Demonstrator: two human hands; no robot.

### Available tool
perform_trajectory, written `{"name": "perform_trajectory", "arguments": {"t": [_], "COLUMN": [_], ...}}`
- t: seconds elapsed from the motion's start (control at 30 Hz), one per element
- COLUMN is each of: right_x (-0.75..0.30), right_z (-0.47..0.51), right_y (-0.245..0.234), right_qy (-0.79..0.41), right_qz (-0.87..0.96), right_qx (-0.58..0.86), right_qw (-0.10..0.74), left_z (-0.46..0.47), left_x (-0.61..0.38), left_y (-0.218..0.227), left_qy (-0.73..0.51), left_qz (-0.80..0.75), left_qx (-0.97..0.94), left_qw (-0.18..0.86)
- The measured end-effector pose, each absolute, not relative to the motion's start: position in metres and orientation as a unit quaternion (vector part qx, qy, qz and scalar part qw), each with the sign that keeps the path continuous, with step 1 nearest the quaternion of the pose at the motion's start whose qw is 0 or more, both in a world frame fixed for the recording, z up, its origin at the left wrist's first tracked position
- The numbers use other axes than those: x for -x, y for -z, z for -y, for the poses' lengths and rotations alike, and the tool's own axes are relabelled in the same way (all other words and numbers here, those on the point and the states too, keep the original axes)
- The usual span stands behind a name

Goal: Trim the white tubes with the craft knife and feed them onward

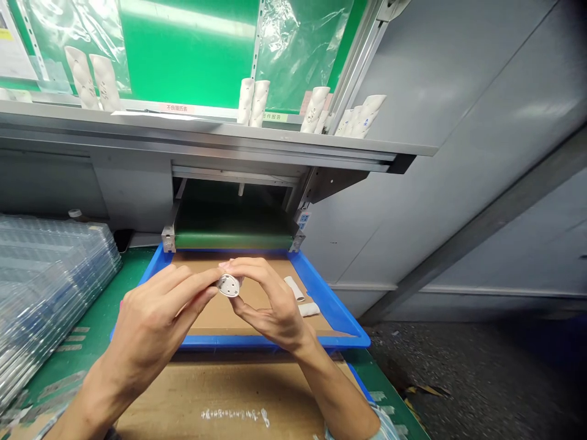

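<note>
My left hand (153, 324) and my right hand (270, 302) hold a small round white plastic part (228, 285) between their fingertips, above a blue tray (328, 299). The part's open end faces up and back, and its far side is hidden. A brown cardboard liner (247, 305) lies in the tray under my hands. Just right of my right hand, two short white plastic pieces (293, 288) lie on the liner, with the lower one at the tray's right side.
Stacked clear plastic trays (46, 287) stand on the green bench mat (85, 345) at left. A cardboard sheet (220, 403) lies nearer me. A green conveyor belt (233, 241) ends behind the tray. Several white cylindrical parts (252, 102) stand on a shelf above. Grey wall panels fill the right.
</note>
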State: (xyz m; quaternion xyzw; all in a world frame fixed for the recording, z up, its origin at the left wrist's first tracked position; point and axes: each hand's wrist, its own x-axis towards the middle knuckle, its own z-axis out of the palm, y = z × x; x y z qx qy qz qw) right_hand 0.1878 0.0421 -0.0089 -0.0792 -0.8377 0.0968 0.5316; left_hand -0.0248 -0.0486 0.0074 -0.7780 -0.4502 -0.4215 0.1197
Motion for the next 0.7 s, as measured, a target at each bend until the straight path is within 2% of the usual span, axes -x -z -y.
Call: {"name": "perform_trajectory", "arguments": {"t": [0.23,0.47,0.6,0.7], "right_x": [-0.188,-0.188,-0.186,-0.185], "right_z": [-0.046,-0.045,-0.043,-0.043], "right_y": [0.010,0.011,0.010,0.010], "right_qy": [-0.075,0.009,0.071,0.112], "right_qz": [0.841,0.832,0.817,0.802], "right_qx": [0.083,0.115,0.138,0.146], "right_qw": [0.530,0.543,0.556,0.568], "left_z": [0.049,0.053,0.054,0.054], "left_x": [0.020,0.013,0.008,0.004], "left_y": [-0.010,-0.007,-0.004,-0.004], "left_qy": [0.412,0.403,0.414,0.435], "left_qz": [0.458,0.463,0.465,0.471], "left_qx": [0.770,0.761,0.757,0.752], "left_qw": [0.167,0.209,0.200,0.155]}}
